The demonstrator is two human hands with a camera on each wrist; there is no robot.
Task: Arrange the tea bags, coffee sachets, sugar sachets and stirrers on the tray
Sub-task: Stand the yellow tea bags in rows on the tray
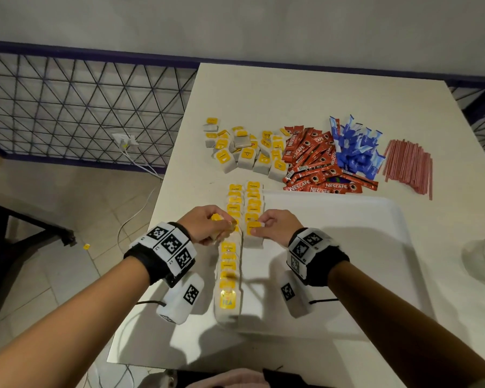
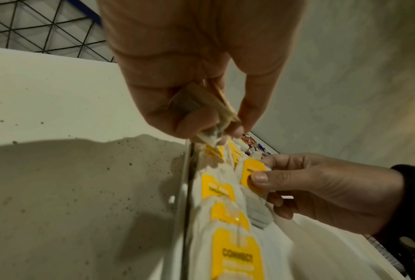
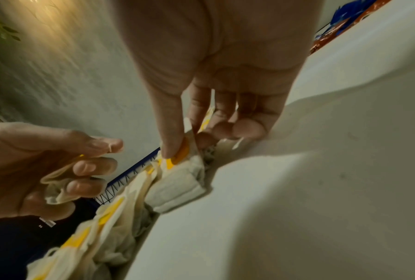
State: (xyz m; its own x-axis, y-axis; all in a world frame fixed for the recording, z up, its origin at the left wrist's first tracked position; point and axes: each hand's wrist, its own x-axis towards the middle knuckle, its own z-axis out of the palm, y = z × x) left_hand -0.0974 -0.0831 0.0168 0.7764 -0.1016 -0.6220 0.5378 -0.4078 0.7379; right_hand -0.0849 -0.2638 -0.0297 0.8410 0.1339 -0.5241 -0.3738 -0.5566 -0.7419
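Tiled floor and a dark wire-mesh fence (image 1: 76,107) fill the left of the head view, beside a white bench (image 1: 291,91). On the bench's near part lies a white tray (image 1: 375,261), and along the tray's left edge run two rows of yellow-tagged tea bags (image 1: 228,264), overlapping one another. The left hand (image 1: 205,228) hovers over the left row with its grip closed on a crumpled tea bag (image 2: 196,106), fingers curled round it. Just beside it, the right hand (image 1: 275,226) pinches the tagged tea bag (image 2: 251,172) at the near end of the right row, thumb on the yellow tag, the bag resting on the tray. Both wrists wear black bands with printed markers. Beyond the tray, left to right on the bench, lie a loose heap of tea bags (image 1: 244,149), a pile of red coffee sachets (image 1: 317,161), blue sugar sachets (image 1: 356,147) and a bundle of reddish stirrers (image 1: 409,166).
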